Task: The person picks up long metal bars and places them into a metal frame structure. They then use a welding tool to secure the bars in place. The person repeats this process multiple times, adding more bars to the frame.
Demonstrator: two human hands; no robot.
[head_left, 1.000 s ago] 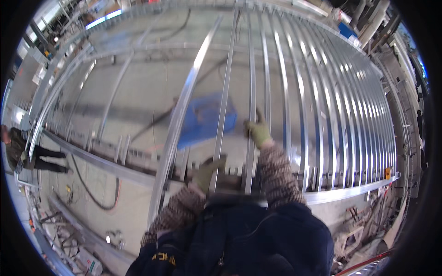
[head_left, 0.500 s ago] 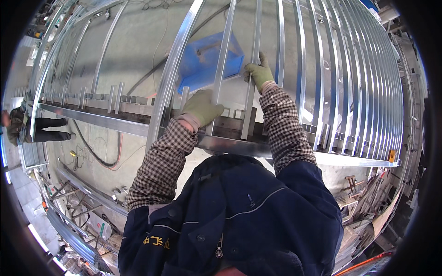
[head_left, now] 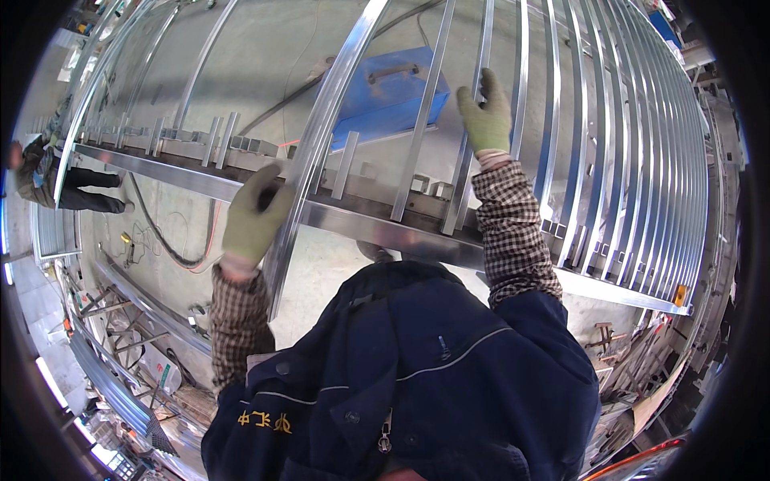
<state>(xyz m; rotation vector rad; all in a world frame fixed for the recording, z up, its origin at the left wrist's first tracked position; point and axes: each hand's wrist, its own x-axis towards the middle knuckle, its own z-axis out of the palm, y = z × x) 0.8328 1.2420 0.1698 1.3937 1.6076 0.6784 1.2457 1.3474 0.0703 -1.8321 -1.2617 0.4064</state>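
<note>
My left hand (head_left: pixel 253 224), in a pale green glove, is beside a wide silvery metal tube (head_left: pixel 327 112) that lies slanted across a long horizontal metal rail (head_left: pixel 361 228). Its fingers are apart, with nothing seen in them. My right hand (head_left: pixel 490 122), gloved alike, is raised over a slender metal bar (head_left: pixel 461 184), thumb and fingers spread. Whether it touches the bar is unclear. Another slender bar (head_left: pixel 421 128) stands between the two hands. A short metal upright (head_left: pixel 345 166) rises from the rail near the wide tube.
A blue box with a handle (head_left: pixel 385 96) is on the floor beyond the rail. Several parallel metal bars (head_left: pixel 583 136) fill the right side. At the far left is another person (head_left: pixel 36 172). A dark hose (head_left: pixel 164 240) curves over the floor.
My left hand has let go of a slender bar and moved left to the wide tube. My right hand has come off its bar and opened. The view has shifted slightly.
</note>
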